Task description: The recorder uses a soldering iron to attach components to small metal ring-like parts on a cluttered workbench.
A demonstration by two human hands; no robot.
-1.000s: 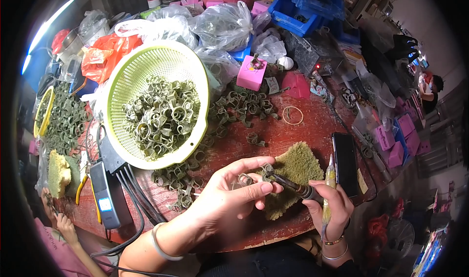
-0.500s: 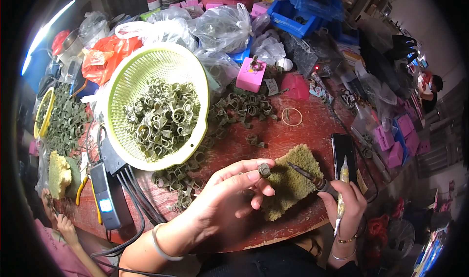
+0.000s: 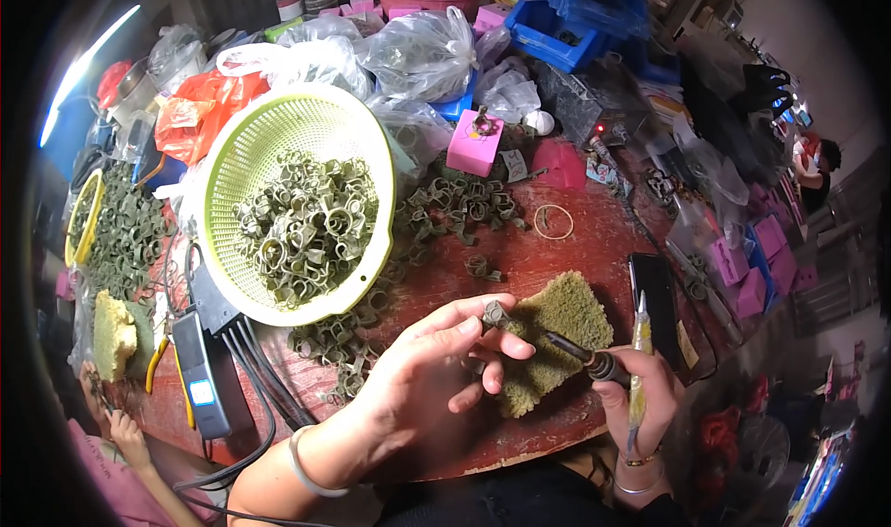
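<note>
My left hand (image 3: 418, 364) pinches a small grey-green ring-shaped piece (image 3: 497, 314) between thumb and fingers, with the other fingers loosely curled. In my right hand (image 3: 645, 397) is a dark hot pen like a soldering iron (image 3: 585, 352), its tip pointing left toward the piece but apart from it. A slim, yellow-smeared pointed tool (image 3: 639, 374) is also held there, upright across the fingers. Beneath both tips lies a rough green-yellow sponge (image 3: 566, 304). Left of it, a pale green plastic basket (image 3: 223, 169) holds many similar ring pieces (image 3: 311, 230).
More pieces (image 3: 464, 202) lie loose around the basket. A black phone (image 3: 654, 295) rests right of the sponge, and a pink block (image 3: 475, 142) stands behind. Black cables (image 3: 264, 378) and a grey power bank-like box (image 3: 200, 378) sit left. Another person's hand (image 3: 128, 439) shows at lower left.
My right hand has shifted left and down with the hot pen, and the slim tool stands a little differently. The ring piece has turned and moved slightly left in my left hand.
</note>
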